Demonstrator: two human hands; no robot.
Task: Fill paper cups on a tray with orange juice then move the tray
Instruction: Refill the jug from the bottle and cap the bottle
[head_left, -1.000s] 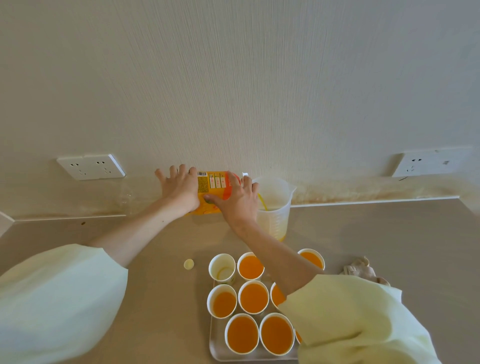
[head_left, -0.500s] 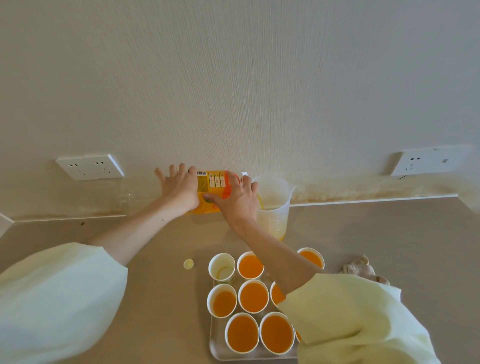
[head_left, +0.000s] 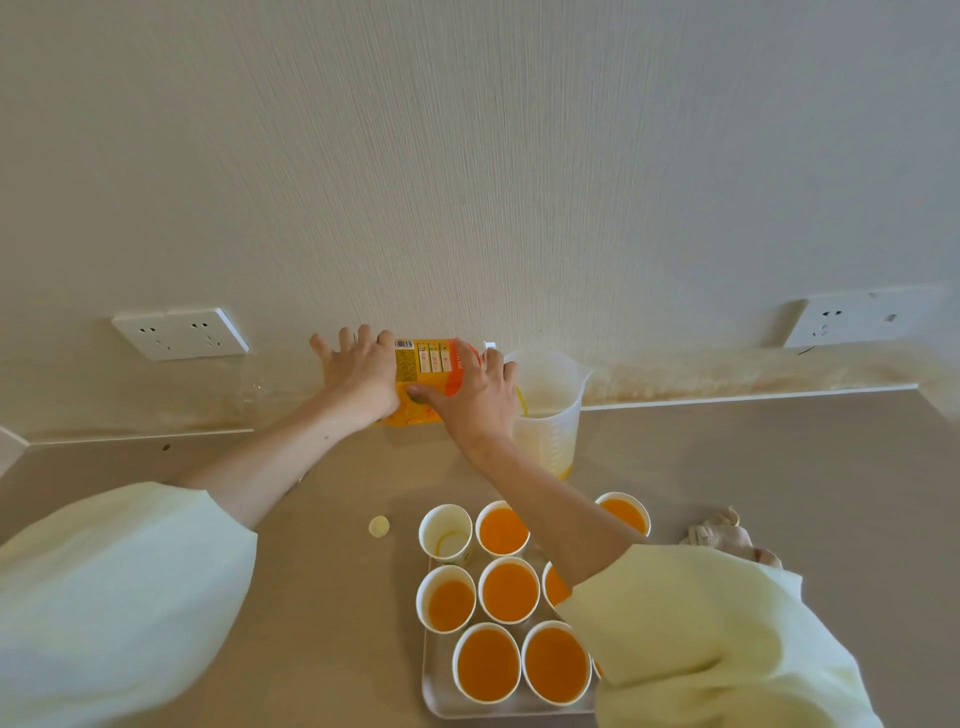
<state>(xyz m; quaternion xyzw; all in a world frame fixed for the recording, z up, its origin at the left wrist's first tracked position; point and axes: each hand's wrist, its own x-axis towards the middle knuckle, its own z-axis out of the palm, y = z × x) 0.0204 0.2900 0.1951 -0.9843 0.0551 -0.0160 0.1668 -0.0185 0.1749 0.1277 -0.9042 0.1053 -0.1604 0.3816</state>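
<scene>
An orange juice carton (head_left: 423, 366) is tipped on its side at the back of the counter, its spout over a clear measuring jug (head_left: 548, 415). A thin stream of juice runs into the jug. My left hand (head_left: 358, 371) holds the carton's left end and my right hand (head_left: 475, 395) grips its right end by the spout. Nearer to me, a pale tray (head_left: 441, 696) carries several white paper cups. Most hold orange juice, like the cup (head_left: 508, 590) in the middle. The back left cup (head_left: 445, 532) holds almost none. My right arm hides part of the cups.
A small yellow cap (head_left: 379, 526) lies on the counter left of the tray. A crumpled beige cloth (head_left: 727, 535) sits to the right. Wall sockets are at the left (head_left: 179, 332) and right (head_left: 852, 322). The wall stands directly behind the carton and jug.
</scene>
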